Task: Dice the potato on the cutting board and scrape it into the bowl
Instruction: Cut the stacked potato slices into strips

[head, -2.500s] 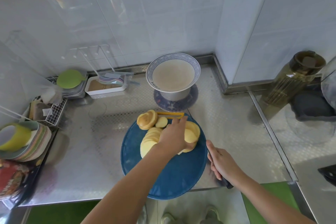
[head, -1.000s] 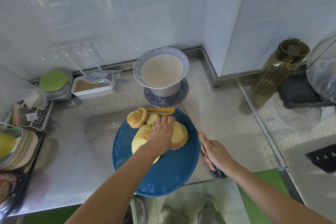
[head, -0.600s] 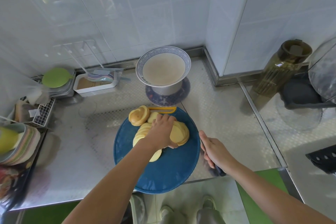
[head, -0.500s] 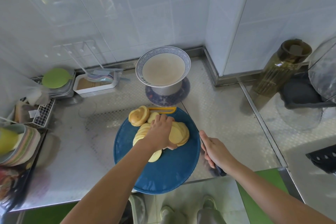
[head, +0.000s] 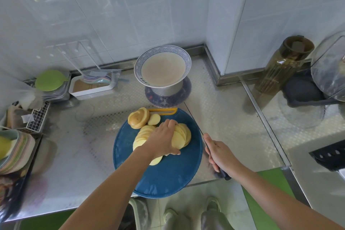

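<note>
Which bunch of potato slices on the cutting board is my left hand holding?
The long fanned row of slices, under the left hand. The short skin-on stack and the lone slice beside it lie apart, nearer the bowl, untouched.

The left hand point(head: 162, 142) has drawn back a little from the yellow handle slot point(head: 164, 110) of the cutting board point(head: 168, 179). It now cups the fanned potato slices point(head: 180, 136), and one slice point(head: 156, 160) has slid out under the wrist. The knife point(head: 194, 119) blade, unclear at first, now shows along the board's right rim.
</note>
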Demonstrator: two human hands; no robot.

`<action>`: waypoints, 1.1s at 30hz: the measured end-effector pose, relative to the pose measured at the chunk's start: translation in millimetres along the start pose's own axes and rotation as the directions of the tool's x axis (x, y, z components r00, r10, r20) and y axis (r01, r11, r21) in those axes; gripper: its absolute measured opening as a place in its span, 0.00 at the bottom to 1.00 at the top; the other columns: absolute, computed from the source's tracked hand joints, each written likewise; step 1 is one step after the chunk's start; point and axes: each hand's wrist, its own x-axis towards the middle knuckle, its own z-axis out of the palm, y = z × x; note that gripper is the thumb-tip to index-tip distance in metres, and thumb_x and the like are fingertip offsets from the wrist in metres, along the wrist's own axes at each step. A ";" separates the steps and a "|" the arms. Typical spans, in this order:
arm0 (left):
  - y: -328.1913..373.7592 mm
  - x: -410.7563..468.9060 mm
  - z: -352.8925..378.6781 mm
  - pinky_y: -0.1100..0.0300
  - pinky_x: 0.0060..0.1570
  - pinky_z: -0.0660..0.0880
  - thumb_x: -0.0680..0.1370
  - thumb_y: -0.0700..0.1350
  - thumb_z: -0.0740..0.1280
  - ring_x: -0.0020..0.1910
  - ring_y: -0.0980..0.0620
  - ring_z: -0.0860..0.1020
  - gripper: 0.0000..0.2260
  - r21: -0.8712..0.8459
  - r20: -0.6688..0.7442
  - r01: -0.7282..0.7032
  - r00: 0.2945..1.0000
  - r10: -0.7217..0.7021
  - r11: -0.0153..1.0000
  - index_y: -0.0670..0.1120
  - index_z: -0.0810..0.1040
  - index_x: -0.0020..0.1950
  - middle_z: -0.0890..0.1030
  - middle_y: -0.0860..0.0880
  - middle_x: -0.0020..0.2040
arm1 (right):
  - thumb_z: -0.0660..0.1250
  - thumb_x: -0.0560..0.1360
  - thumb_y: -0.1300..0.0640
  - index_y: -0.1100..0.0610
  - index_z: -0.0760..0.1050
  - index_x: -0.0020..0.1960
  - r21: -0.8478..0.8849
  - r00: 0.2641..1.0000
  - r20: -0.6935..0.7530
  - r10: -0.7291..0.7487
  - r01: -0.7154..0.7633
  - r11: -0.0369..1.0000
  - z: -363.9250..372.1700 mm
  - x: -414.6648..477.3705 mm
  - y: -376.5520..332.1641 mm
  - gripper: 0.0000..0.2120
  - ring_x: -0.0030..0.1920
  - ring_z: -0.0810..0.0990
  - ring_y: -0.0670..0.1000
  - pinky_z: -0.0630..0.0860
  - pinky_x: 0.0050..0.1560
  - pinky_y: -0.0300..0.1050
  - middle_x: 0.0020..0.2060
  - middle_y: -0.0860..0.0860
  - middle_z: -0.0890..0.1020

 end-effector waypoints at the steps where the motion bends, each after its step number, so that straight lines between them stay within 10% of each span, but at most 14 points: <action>1: -1.2 -1.8 -1.8 0.62 0.63 0.64 0.65 0.55 0.78 0.63 0.52 0.66 0.41 -0.050 -0.003 0.006 1.000 -0.006 0.999 0.47 0.59 0.69 0.65 0.50 0.64 | 0.51 0.81 0.37 0.59 0.64 0.34 0.001 1.000 -0.003 0.001 -0.001 1.000 -0.5 -0.3 -0.3 0.28 0.20 0.67 0.51 0.65 0.24 0.41 0.26 0.57 0.69; 14: -39.6 -69.3 13.8 0.48 0.69 0.65 0.63 0.50 0.80 0.69 0.46 0.63 0.44 -0.025 -0.226 0.152 0.962 -0.154 0.988 0.46 0.61 0.73 0.67 0.46 0.69 | 0.49 0.82 0.38 0.58 0.61 0.36 -0.050 0.998 0.037 -0.059 0.060 0.997 7.5 -8.1 -13.3 0.27 0.18 0.63 0.48 0.64 0.24 0.41 0.22 0.52 0.65; 19: -41.3 -74.7 30.5 0.51 0.73 0.39 0.64 0.55 0.79 0.77 0.44 0.46 0.55 0.022 -0.201 0.205 0.960 -0.197 0.979 0.49 0.43 0.78 0.52 0.44 0.78 | 0.49 0.82 0.38 0.58 0.61 0.35 -0.074 0.997 0.047 -0.058 0.061 0.995 11.9 -11.6 -9.9 0.27 0.18 0.63 0.49 0.65 0.26 0.42 0.22 0.52 0.65; 29: -17.3 -55.4 18.9 0.52 0.71 0.33 0.67 0.62 0.74 0.77 0.43 0.46 0.53 0.115 -0.207 0.142 0.971 -0.116 0.983 0.47 0.45 0.79 0.50 0.44 0.78 | 0.50 0.82 0.38 0.57 0.61 0.34 -0.051 0.999 0.047 -0.027 0.029 0.998 10.9 -12.9 -6.4 0.27 0.18 0.63 0.49 0.64 0.24 0.42 0.21 0.52 0.65; 33: 11.7 -14.9 7.1 0.58 0.74 0.49 0.72 0.56 0.72 0.77 0.48 0.49 0.48 -0.012 -0.152 0.151 0.977 -0.151 0.988 0.44 0.43 0.78 0.50 0.46 0.78 | 0.51 0.81 0.37 0.56 0.60 0.33 0.003 0.998 0.064 0.010 -0.010 1.000 8.5 -15.8 -4.6 0.28 0.19 0.63 0.50 0.62 0.23 0.41 0.21 0.52 0.64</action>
